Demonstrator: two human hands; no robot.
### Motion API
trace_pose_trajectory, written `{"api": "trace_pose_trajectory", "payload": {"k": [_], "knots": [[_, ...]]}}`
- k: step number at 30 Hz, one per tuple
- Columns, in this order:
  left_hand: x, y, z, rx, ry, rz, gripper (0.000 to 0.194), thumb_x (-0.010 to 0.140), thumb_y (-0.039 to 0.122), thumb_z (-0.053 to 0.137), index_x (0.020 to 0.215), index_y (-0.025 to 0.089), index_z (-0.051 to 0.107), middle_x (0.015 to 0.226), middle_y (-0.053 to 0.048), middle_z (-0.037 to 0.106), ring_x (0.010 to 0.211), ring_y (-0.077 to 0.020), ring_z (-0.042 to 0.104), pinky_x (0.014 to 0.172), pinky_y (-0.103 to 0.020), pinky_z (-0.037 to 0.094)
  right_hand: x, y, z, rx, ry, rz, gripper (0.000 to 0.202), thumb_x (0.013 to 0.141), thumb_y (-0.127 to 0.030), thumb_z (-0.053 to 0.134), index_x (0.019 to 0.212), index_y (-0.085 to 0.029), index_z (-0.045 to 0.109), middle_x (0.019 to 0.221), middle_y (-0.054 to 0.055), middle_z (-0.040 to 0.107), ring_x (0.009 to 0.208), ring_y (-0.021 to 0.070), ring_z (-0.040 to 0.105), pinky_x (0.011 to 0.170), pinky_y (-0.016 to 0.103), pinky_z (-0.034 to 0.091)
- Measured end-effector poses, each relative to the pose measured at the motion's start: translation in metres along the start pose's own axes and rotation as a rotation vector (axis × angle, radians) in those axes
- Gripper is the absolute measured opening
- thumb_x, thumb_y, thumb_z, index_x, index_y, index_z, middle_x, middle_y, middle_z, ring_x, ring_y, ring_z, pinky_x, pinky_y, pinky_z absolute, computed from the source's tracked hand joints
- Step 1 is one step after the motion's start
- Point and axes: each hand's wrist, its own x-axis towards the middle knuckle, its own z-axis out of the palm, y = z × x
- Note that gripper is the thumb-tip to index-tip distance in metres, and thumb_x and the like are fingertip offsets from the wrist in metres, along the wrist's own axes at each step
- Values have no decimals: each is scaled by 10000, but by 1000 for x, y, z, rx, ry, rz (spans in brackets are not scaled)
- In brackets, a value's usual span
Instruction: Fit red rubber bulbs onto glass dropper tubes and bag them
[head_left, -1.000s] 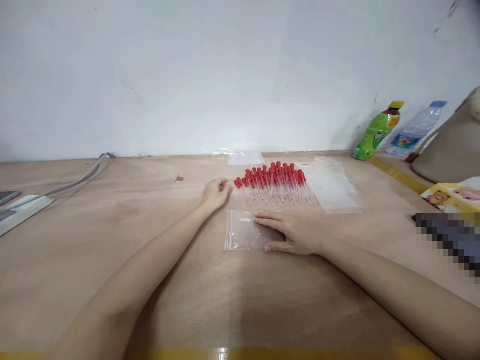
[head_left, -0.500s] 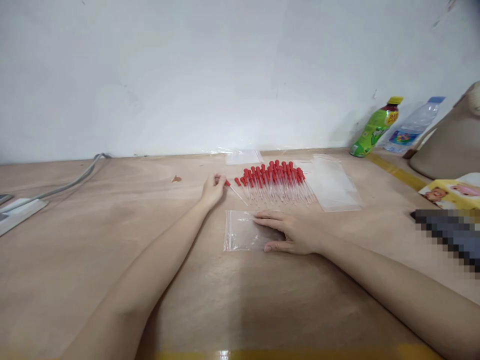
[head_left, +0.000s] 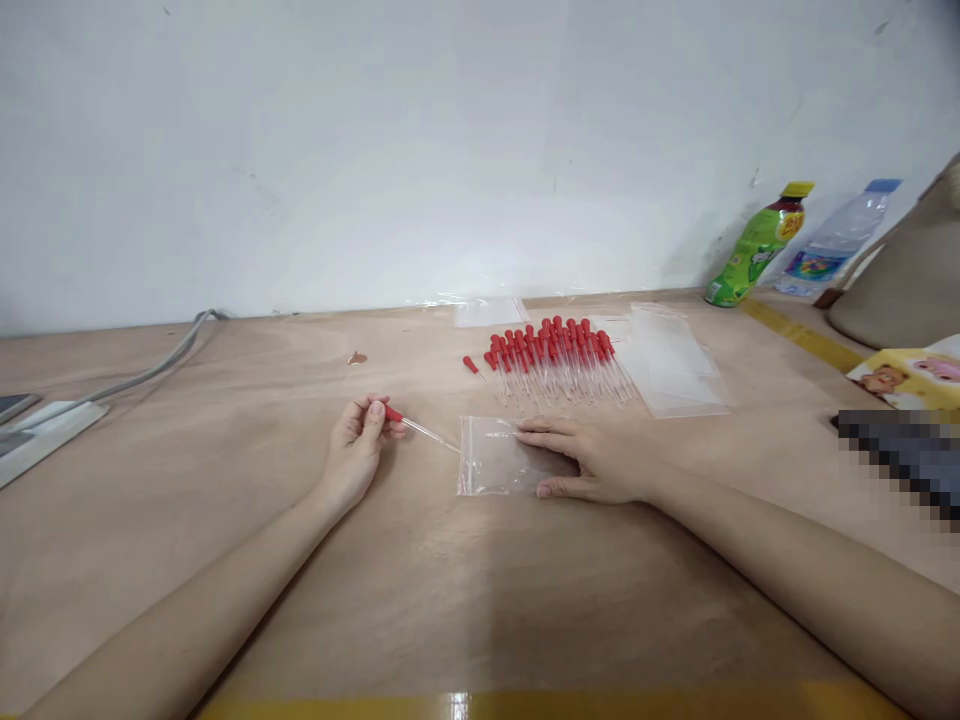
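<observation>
My left hand (head_left: 360,445) pinches a glass dropper (head_left: 424,431) by its red bulb, and the thin tip points right at the open-side edge of a clear zip bag (head_left: 499,457). The bag lies flat on the brown table. My right hand (head_left: 592,458) rests with fingers spread on the bag's right part. Behind the bag lies a pile of several red-topped droppers (head_left: 555,355), bulbs toward the wall. One more dropper (head_left: 470,365) lies at the pile's left side.
Flat clear bags (head_left: 675,365) lie right of the pile. At the back right stand a green bottle (head_left: 757,250), a clear bottle (head_left: 836,245) and a beige bag (head_left: 907,280). A grey cable (head_left: 165,358) crosses the left. A blurred dark object (head_left: 900,460) lies at the right.
My left hand has moved from beside the pile toward me and left, bringing the dropper with its tip up to the bag's edge. My right hand has stayed on the bag.
</observation>
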Motion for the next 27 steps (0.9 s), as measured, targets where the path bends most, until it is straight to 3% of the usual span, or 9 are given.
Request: {"api": "trace_pose_trajectory", "payload": {"k": [5,10,14,21,27], "knots": [[-7,4,9,12,-97,-50,358,694,412,646,899,148,518,742,-11,633,662,-125,622,696,-294,513,0,1,1,-11,8,-5,660,767,-546,514,1315,-201,387,1365,79,371,1243,222,345,1029,400,304],[-15,10,11,217,-360,-127,296,654,341,694,850,133,613,855,-70,683,774,-159,635,752,-295,503,2,0,2,2,35,0,705,744,-548,542,1321,-180,371,1352,100,383,1230,224,362,1019,396,318],[-18,11,13,325,-475,-84,241,622,300,713,803,147,666,881,-66,687,795,-178,634,756,-309,511,4,-2,2,51,47,-50,717,732,-525,572,1331,-200,350,1345,102,390,1220,227,377,1007,401,328],[-19,5,23,279,-435,-5,265,661,281,676,882,145,621,886,-63,669,822,-169,628,836,-334,488,7,-4,0,64,37,-56,744,716,-510,600,1337,-197,337,1342,98,395,1212,217,388,1004,382,336],[-22,2,29,331,-515,62,241,738,233,598,947,161,502,889,-51,630,793,-139,596,766,-300,474,12,-8,1,89,54,-71,722,716,-472,620,1323,-187,351,1309,104,436,1185,212,421,983,382,358]]}}
